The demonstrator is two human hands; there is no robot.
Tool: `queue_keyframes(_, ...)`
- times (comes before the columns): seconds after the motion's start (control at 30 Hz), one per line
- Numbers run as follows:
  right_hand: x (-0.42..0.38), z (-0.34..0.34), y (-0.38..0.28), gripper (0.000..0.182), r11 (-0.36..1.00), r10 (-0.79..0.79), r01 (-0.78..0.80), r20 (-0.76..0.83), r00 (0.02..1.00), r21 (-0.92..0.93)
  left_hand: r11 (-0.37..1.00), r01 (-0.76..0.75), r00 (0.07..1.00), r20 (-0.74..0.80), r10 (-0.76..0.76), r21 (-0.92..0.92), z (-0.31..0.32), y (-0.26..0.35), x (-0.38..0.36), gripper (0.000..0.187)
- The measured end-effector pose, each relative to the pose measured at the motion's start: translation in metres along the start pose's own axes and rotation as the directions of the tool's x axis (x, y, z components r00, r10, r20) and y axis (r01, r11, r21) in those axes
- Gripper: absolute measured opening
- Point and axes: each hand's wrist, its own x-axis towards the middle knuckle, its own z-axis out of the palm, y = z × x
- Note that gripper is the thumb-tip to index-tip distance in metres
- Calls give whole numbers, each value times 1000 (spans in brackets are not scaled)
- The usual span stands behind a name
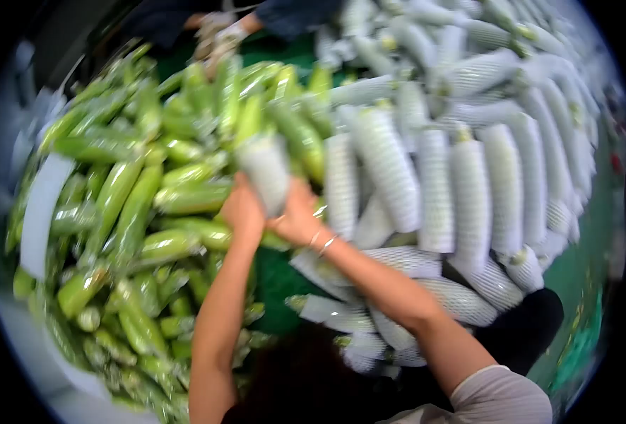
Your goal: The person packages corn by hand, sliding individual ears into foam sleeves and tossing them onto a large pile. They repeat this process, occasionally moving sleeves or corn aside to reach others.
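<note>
My left hand (pixel 244 206) and my right hand (pixel 297 213) grip the lower part of a white foam net sleeve (pixel 266 169) from either side. A long green vegetable (pixel 251 119), squash-like in shape, pokes out of the sleeve's far end. The sleeve and fingers are blurred by motion. Under and left of my hands lie many similar green vegetables (pixel 140 205) in clear plastic film. Just right of my right hand stands a row of sleeved vegetables (pixel 434 191). A thin bracelet (pixel 327 244) circles my right wrist.
Another person's gloved hands (pixel 216 39) are at the far side of the green pile. More sleeved vegetables (pixel 479 74) are heaped at the back right, and several (pixel 398 283) lie beside my right forearm. A white strip (pixel 44 215) rests at the left. Green floor covering (pixel 574 283) shows at the right.
</note>
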Motion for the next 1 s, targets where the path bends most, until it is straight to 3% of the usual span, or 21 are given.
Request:
queue_keyframes(0.03, -4, -11, -4, 83, 983, -163, 165, -43, 986, 73, 984, 40, 998, 54, -31, -173, 20, -15, -5, 40)
queue_keyframes(0.07, -3, -22, -9, 83, 967, -26, 5, 79, 997, 256, 927, -104, 986, 87, 144, -361, 35, -33, 0, 50)
queue_keyframes(0.1, -1, -38, -14, 83, 891, 74, -162, 215, 974, 425, 824, -266, 931, 90, 355, -500, -4, -11, -20, 47)
queue_keyframes(0.13, -2, -58, -22, 82, 891, 164, -256, 260, 952, 375, 744, -77, 969, 126, 213, -664, -10, 2, -37, 36)
queue_keyframes(0.17, 0, -74, -33, 82, 879, 247, -347, 309, 918, 327, 658, -135, 961, 63, 269, -741, -6, 4, -43, 25)
queue_keyframes(0.2, 2, -91, -38, 72, 925, 236, -308, 296, 926, 225, 546, -36, 915, 192, 354, -837, 4, 1, -48, 20)
queue_keyframes(0.27, 9, -165, -69, 63, 752, 393, -565, 456, 798, 341, 479, 50, 862, 280, 423, -877, -24, 25, -66, 18)
queue_keyframes(0.3, 17, -197, -73, 57, 719, 389, -577, 464, 796, 387, 425, 150, 800, 362, 478, -893, -42, 35, -77, 17)
queue_keyframes(0.33, 33, -244, -65, 50, 950, 274, -309, 365, 890, 38, 356, 207, 766, 377, 521, -911, -56, 38, -83, 15)
queue_keyframes(0.37, 37, -307, -91, 42, 922, 363, -387, 339, 868, 4, 288, 265, 737, 386, 555, -920, -65, 36, -86, 14)
queue_keyframes(0.4, 48, -366, -87, 35, 874, -307, 358, 200, 931, -328, 281, 253, 750, 371, 547, -926, -67, 27, -87, 15)
queue_keyframes(0.43, 64, -412, -109, 41, 931, 314, -310, -10, 949, -190, 263, 224, 773, 336, 538, -938, -69, 14, -85, 14)
queue_keyframes(0.47, 91, -491, -62, 41, 946, 87, -60, 72, 994, -318, 322, 154, 816, 304, 491, -934, -78, 0, -80, 13)
queue_keyframes(0.5, 90, -514, -75, 45, 840, -6, -116, -223, 975, -530, 402, 94, 856, 280, 435, -911, -93, -13, -71, 13)
queue_keyframes(0.57, 134, -658, 1, 58, 539, 65, -356, -384, 921, -764, 507, -93, 966, 45, 254, -857, -126, -42, -50, 13)
queue_keyframes(0.63, 109, -708, 54, 56, 268, 70, -472, -471, 879, -840, 648, -198, 963, -271, -13, -736, -183, -56, -28, 11)
queue_keyframes(0.7, 94, -718, 83, 55, 126, 68, -523, -519, 852, -843, 885, -285, 737, -675, -43, -368, -227, -85, -3, 18)
queue_keyframes(0.77, 88, -717, 101, 53, 41, 66, -534, -531, 845, -844, 982, -183, 503, -854, 135, 47, -273, -113, 17, 32)
queue_keyframes(0.83, 89, -713, 115, 51, -21, 52, -529, -530, 847, -848, 915, 175, 477, -844, 244, 363, -312, -135, 31, 46)
queue_keyframes(0.93, 92, -707, 126, 49, -105, 12, -518, -522, 853, -849, 811, 281, 872, -490, 8, 513, -343, -175, 33, 46)
queue_keyframes(1.0, 97, -700, 139, 48, -156, -36, -494, -495, 868, -855, 825, 240, 863, -501, 60, 512, -351, -185, 33, 41)
